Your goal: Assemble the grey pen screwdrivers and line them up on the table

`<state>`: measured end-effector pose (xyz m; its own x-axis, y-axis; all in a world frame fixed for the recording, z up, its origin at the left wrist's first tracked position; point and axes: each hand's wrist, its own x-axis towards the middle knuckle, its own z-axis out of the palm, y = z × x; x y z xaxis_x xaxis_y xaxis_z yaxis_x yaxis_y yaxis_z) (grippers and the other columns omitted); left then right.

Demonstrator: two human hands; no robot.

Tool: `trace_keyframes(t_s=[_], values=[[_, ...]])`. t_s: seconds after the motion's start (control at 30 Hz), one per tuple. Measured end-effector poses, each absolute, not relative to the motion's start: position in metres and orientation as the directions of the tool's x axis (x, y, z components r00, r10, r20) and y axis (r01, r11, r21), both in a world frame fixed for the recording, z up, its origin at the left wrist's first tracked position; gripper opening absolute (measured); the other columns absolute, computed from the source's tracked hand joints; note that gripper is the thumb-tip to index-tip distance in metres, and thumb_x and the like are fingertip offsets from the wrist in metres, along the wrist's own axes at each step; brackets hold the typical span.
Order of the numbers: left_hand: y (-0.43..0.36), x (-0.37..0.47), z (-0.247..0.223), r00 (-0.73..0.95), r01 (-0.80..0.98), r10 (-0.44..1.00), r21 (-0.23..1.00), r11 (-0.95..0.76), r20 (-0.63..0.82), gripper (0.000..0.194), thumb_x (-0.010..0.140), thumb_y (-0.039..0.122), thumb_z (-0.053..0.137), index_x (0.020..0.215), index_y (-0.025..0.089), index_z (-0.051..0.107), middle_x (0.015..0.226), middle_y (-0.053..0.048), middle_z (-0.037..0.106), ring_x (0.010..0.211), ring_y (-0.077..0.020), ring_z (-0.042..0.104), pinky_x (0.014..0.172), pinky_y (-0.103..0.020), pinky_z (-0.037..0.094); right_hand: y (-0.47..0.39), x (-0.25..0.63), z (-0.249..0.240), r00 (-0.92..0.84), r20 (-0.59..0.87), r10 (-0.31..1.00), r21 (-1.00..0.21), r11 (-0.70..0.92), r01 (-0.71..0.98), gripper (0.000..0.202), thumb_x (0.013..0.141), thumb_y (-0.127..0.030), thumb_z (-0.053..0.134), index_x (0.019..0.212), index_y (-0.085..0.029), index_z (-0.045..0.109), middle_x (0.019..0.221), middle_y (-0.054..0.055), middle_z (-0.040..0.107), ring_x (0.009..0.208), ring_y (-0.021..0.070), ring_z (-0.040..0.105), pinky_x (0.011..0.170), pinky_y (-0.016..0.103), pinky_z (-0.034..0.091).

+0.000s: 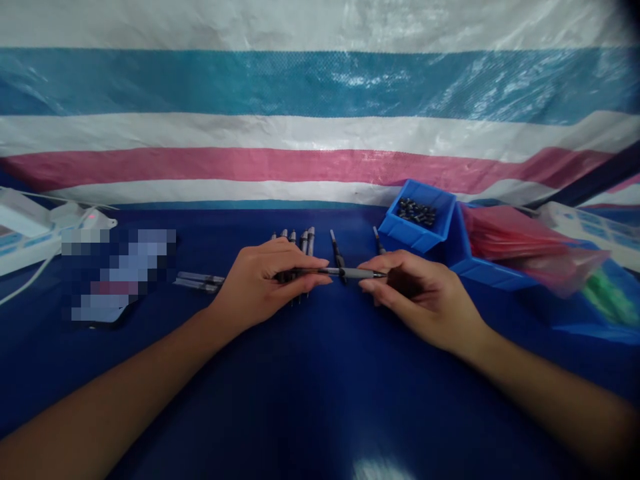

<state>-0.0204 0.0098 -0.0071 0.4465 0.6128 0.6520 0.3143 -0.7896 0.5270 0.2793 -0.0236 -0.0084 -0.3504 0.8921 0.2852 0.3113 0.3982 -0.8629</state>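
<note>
A slim pen with a grey grip lies level between my two hands above the blue table. My left hand pinches its dark end between thumb and fingers. At the grey end, my right hand holds it near the tip. Several clear and black pens stand in a row behind my left hand, partly hidden by it. Behind the held pen lies a dark thin piece, and another one shows behind my right hand. More clear pens lie left of my left hand.
A blue bin of small black parts stands at the back right. Beside it, another blue bin holds red plastic bags; green material lies further right. A blurred phone and a white power strip are on the left.
</note>
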Motion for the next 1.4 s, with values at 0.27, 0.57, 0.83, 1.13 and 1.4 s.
trace_keyframes(t_s=[0.27,0.57,0.83,1.13,1.4], values=[[0.012,-0.021,-0.010,0.457,0.319,0.617,0.529,-0.786,0.641,0.023,0.102,0.023,0.094,0.124,0.028,0.090,0.086,0.004,0.082,0.079,-0.0155,0.072,0.077,-0.030,0.058,-0.022,0.279,-0.003,-0.381,0.269,0.885,-0.831,0.413,0.373,0.023,0.115,-0.045,0.076,0.104,-0.024,0.079,0.077,-0.001,0.071,0.060,0.0124,0.061,0.052,0.027,0.043],[0.007,-0.019,-0.004,0.235,0.123,0.865,0.869,-0.479,0.444,0.034,0.096,0.029,0.098,0.128,0.026,0.086,0.107,-0.005,0.090,0.083,-0.0192,0.084,0.078,-0.031,0.072,-0.024,0.276,0.004,-0.466,0.249,0.849,-0.784,0.459,0.418,0.042,0.122,-0.046,0.063,0.090,-0.021,0.077,0.069,-0.001,0.070,0.056,0.0117,0.059,0.052,0.027,0.042],[0.023,-0.022,-0.006,0.026,-0.212,0.975,0.954,-0.211,0.221,0.053,0.100,0.044,0.093,0.142,0.028,0.065,0.105,-0.002,0.085,0.082,-0.0192,0.085,0.065,-0.026,0.068,-0.021,0.278,-0.002,-0.664,0.333,0.669,-0.686,0.656,0.317,0.033,0.122,-0.030,0.061,0.097,-0.019,0.079,0.075,-0.001,0.071,0.067,0.0122,0.069,0.065,0.025,0.049],[0.031,-0.026,0.001,-0.086,-0.301,0.996,0.952,-0.045,0.020,0.026,0.097,0.035,0.088,0.119,0.027,0.076,0.091,0.001,0.067,0.049,-0.0063,0.049,0.036,-0.023,0.032,-0.018,0.278,-0.003,-0.652,0.345,0.675,-0.688,0.655,0.314,0.029,0.122,-0.027,0.061,0.102,-0.020,0.081,0.076,-0.001,0.074,0.068,0.0119,0.072,0.065,0.023,0.052],[0.029,-0.023,0.005,-0.068,-0.295,0.998,0.955,-0.012,-0.009,0.027,0.092,0.030,0.086,0.117,0.024,0.078,0.083,0.002,0.066,0.047,-0.0064,0.044,0.036,-0.023,0.028,-0.019,0.277,-0.001,-0.647,0.351,0.677,-0.690,0.654,0.310,0.030,0.122,-0.027,0.061,0.101,-0.020,0.080,0.075,-0.002,0.073,0.065,0.0111,0.072,0.063,0.022,0.051]])
